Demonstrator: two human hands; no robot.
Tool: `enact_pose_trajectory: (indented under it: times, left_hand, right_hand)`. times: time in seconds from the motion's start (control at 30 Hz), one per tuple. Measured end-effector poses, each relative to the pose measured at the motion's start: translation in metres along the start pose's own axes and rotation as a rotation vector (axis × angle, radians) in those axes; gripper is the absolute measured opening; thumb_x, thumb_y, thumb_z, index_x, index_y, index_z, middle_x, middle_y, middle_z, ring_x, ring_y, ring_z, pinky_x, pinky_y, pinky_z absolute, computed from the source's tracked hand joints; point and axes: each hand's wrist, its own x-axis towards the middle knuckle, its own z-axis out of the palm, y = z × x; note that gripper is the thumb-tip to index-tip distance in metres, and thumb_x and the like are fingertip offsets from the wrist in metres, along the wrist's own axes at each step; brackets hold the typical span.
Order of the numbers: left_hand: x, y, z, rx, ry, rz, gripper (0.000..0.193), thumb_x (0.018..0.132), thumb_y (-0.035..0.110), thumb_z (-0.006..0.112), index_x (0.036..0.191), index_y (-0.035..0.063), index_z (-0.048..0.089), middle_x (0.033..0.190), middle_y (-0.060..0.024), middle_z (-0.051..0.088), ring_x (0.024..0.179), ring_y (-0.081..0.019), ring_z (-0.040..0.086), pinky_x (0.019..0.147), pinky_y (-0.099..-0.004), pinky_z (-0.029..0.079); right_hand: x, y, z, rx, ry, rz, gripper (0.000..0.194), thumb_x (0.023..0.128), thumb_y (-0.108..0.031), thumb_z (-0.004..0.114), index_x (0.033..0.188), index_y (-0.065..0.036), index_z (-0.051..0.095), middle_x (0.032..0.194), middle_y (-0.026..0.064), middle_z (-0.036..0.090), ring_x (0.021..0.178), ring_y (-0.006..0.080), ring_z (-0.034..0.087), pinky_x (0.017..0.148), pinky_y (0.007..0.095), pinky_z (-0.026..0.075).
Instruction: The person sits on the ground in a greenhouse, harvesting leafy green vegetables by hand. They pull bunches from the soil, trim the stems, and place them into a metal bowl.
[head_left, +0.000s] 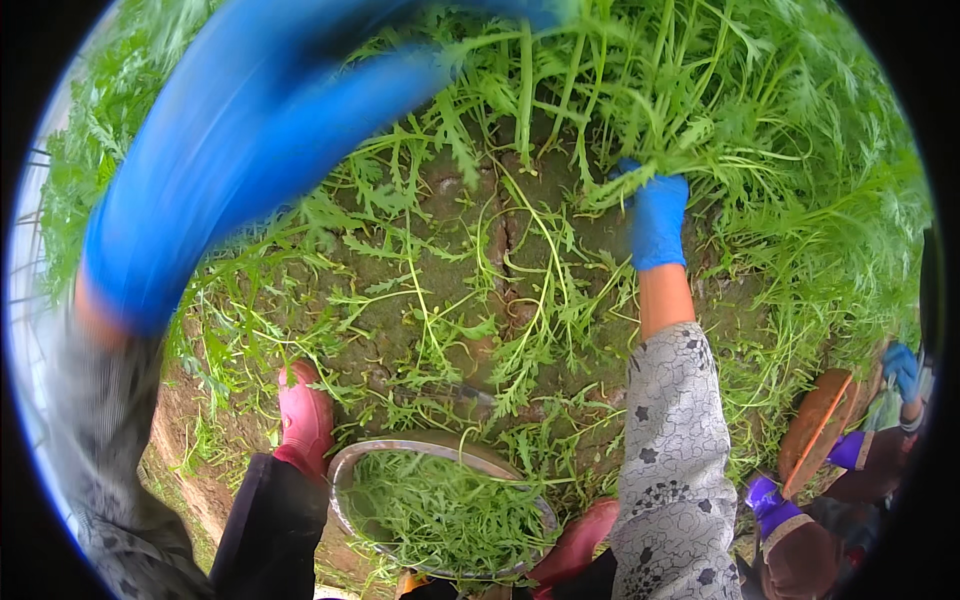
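My left hand (247, 142), in a blue glove, is raised close to the camera and blurred by motion. Its thumb and fingers are spread over the upper leafy greens, with nothing plainly held between them. My right hand (660, 214), also in a blue glove, is down at soil level with its fingers closed around the stems of feathery leafy greens (675, 135). Leaves partly cover those fingers. Between my feet stands a round metal basin (341, 495) with cut greens (457, 510) heaped in it.
Loose sprigs (420, 292) lie scattered over the damp, cracked soil (465, 202). Dense greens (825, 150) stand at the right. My pink shoes (306, 412) flank the basin. At lower right are another person's gloved hand (902, 371) and a reddish-brown basin (814, 427).
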Motion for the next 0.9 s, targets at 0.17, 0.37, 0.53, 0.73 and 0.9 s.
enact_pose_trajectory:
  times: [0.17, 0.37, 0.53, 0.73, 0.9]
  left_hand:
    - [-0.243, 0.050, -0.053, 0.003, -0.232, -0.853, 0.044, 0.074, -0.006, 0.052, 0.116, 0.0012, 0.064, 0.120, -0.0160, 0.062, 0.118, -0.0329, 0.055, 0.105, -0.0419, 0.038]
    - [-0.382, 0.109, -0.002, -0.484, 0.347, -1.387, 0.036, 0.088, 0.019, 0.062, 0.117, -0.0020, 0.062, 0.117, -0.0121, 0.065, 0.106, -0.0192, 0.059, 0.092, -0.0317, 0.045]
    - [-0.360, 0.111, 0.016, -0.607, 0.449, -1.342, 0.036, 0.088, 0.021, 0.065, 0.115, -0.0027, 0.062, 0.116, -0.0138, 0.065, 0.105, -0.0211, 0.060, 0.091, -0.0337, 0.046]
    - [-0.372, 0.112, 0.012, -0.700, 0.403, -1.386, 0.033, 0.087, 0.022, 0.066, 0.109, -0.0033, 0.064, 0.101, -0.0114, 0.067, 0.095, -0.0211, 0.062, 0.088, -0.0331, 0.047]
    - [-0.373, 0.099, 0.049, -0.787, 0.721, -1.360, 0.024, 0.089, 0.014, 0.061, 0.107, -0.0008, 0.063, 0.095, -0.0106, 0.066, 0.090, -0.0209, 0.062, 0.084, -0.0318, 0.049]
  right_hand:
    - [-0.041, -0.035, 0.001, 0.076, 0.005, 0.183, 0.015, 0.087, 0.003, 0.060, 0.101, 0.002, 0.062, 0.081, 0.0086, 0.065, 0.070, 0.0186, 0.064, 0.062, 0.0309, 0.054]
    - [-0.017, -0.006, 0.014, -0.062, 0.041, 0.001, 0.020, 0.089, 0.000, 0.052, 0.107, 0.002, 0.062, 0.088, 0.0119, 0.066, 0.079, 0.0184, 0.061, 0.064, 0.0321, 0.049]
    - [0.005, 0.011, 0.026, -0.657, -0.183, -0.114, 0.016, 0.081, -0.004, 0.059, 0.092, 0.004, 0.065, 0.088, 0.0255, 0.067, 0.077, 0.0401, 0.065, 0.068, 0.0424, 0.050]
    - [0.031, 0.004, 0.047, -0.964, -0.115, -0.172, 0.015, 0.075, -0.010, 0.065, 0.082, 0.003, 0.068, 0.084, 0.0265, 0.066, 0.080, 0.0429, 0.065, 0.070, 0.0445, 0.052]
    - [0.039, 0.025, 0.048, -0.886, -0.201, -0.296, 0.017, 0.075, -0.013, 0.064, 0.085, 0.000, 0.069, 0.090, 0.0258, 0.066, 0.084, 0.0445, 0.064, 0.074, 0.0451, 0.053]
